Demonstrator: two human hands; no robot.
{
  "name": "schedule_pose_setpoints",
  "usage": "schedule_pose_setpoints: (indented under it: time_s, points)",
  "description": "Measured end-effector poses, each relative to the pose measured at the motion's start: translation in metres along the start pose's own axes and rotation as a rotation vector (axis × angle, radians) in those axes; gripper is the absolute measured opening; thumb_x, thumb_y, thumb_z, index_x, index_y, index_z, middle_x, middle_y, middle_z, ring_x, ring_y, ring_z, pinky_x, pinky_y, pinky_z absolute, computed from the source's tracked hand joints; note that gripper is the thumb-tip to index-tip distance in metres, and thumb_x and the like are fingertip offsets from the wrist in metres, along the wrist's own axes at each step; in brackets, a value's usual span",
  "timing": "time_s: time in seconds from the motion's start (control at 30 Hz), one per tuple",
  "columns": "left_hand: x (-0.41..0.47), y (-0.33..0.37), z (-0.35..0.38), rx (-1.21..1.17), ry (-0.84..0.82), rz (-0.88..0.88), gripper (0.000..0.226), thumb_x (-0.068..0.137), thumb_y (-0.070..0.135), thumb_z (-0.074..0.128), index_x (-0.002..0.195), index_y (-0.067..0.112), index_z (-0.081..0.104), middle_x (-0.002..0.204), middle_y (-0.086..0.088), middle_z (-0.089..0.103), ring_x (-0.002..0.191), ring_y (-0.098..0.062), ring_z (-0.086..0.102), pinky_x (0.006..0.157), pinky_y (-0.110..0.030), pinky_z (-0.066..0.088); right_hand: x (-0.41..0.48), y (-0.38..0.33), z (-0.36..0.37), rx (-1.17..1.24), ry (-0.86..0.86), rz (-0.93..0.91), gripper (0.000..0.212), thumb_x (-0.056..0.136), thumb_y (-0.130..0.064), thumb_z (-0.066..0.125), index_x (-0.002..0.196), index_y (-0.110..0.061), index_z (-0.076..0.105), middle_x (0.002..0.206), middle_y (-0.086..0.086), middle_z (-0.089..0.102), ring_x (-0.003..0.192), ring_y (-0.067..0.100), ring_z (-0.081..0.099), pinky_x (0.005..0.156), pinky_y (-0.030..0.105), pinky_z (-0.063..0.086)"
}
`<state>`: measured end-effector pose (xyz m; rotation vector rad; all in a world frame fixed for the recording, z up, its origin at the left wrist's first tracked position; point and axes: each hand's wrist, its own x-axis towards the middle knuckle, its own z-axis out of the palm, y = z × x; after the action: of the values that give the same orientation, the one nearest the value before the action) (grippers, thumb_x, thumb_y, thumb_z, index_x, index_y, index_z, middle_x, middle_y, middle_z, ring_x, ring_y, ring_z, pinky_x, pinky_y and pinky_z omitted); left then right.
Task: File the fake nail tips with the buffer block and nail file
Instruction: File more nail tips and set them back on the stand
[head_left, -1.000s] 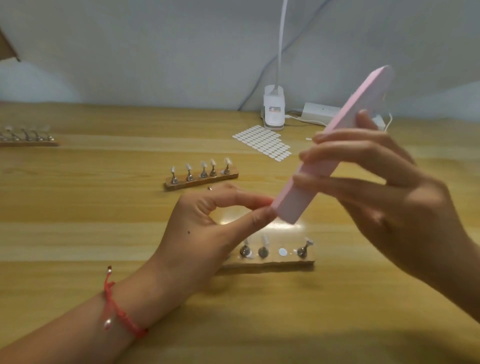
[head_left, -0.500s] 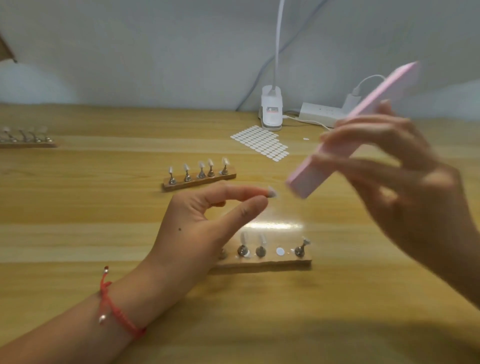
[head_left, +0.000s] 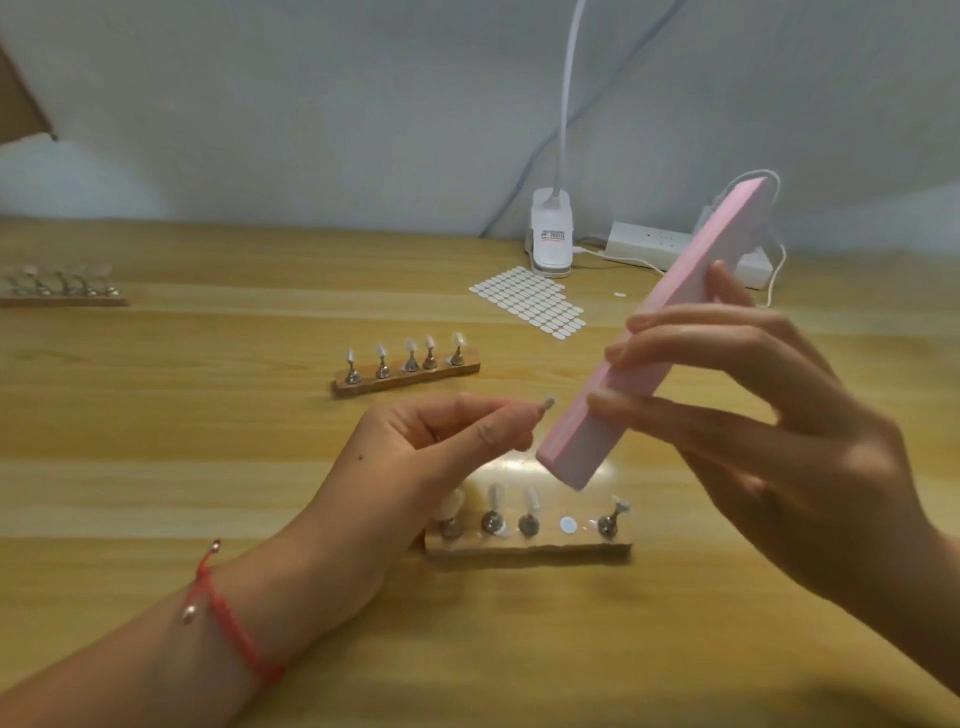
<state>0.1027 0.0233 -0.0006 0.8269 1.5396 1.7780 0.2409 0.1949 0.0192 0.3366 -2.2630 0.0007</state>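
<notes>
My right hand (head_left: 769, 431) grips a long pink buffer block (head_left: 649, 338), held slanted with its lower end near the table. My left hand (head_left: 415, 467) pinches a small nail tip (head_left: 546, 404) between thumb and forefinger, right beside the block's lower face. Below both hands lies a wooden holder (head_left: 530, 548) with metal stands carrying nail tips; one spot on it shows only a white sticker. A second holder (head_left: 408, 375) with several tips sits farther back.
A third holder (head_left: 62, 299) lies at the far left. A sheet of white oval stickers (head_left: 530, 301), a white clip lamp base (head_left: 551, 239) and a white power strip (head_left: 675, 249) with cables stand at the back by the wall.
The buffer block swung up and away from the pinched tip, then came back down against it. My left hand has stayed roughly in place.
</notes>
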Motion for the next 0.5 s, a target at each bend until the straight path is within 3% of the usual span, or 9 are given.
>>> schedule_pose_setpoints:
  time_s: [0.07,0.13,0.27,0.4,0.5]
  points:
    - [0.001,0.001,0.000,-0.014,-0.034,-0.026,0.026,0.058,0.044,0.070,0.076,0.027,0.079,0.063,0.012,0.067,0.053,0.004,0.060,0.050,-0.005,0.043,0.004,0.005,-0.002,-0.031,0.018,0.019,0.025,0.089,-0.007,0.065,0.114,-0.008,0.063,0.116,0.010,0.059,0.115,0.026,0.055,0.108,0.059,0.039]
    - [0.002,0.000,0.000,-0.009,-0.064,-0.040,0.025,0.059,0.043,0.072,0.075,0.025,0.079,0.065,0.011,0.069,0.055,0.003,0.062,0.051,-0.007,0.044,0.003,0.002,0.002,-0.017,0.019,0.024,0.024,0.089,-0.005,0.065,0.113,-0.007,0.064,0.114,0.011,0.061,0.113,0.027,0.056,0.108,0.060,0.039]
    - [0.003,0.001,-0.001,0.004,-0.106,-0.049,0.021,0.062,0.036,0.080,0.080,0.025,0.079,0.078,0.000,0.075,0.066,-0.004,0.066,0.070,-0.024,0.048,0.000,-0.008,0.008,0.042,-0.039,-0.060,0.021,0.096,-0.006,0.057,0.114,-0.010,0.067,0.116,0.010,0.064,0.116,0.024,0.057,0.110,0.062,0.035]
    - [0.004,0.000,-0.002,0.002,-0.119,-0.061,0.016,0.059,0.036,0.081,0.072,0.027,0.078,0.069,0.009,0.071,0.058,0.001,0.062,0.058,-0.012,0.045,0.003,-0.001,0.005,-0.019,0.023,0.048,0.021,0.091,-0.003,0.064,0.110,-0.009,0.069,0.114,0.011,0.063,0.112,0.026,0.057,0.107,0.061,0.038]
    - [0.005,0.000,-0.003,0.003,-0.144,-0.044,0.024,0.066,0.036,0.079,0.084,0.020,0.079,0.085,-0.002,0.076,0.073,-0.008,0.069,0.072,-0.024,0.049,-0.002,-0.015,0.013,0.083,-0.038,-0.028,0.019,0.097,-0.006,0.058,0.107,-0.008,0.074,0.114,0.011,0.066,0.114,0.022,0.058,0.110,0.062,0.035]
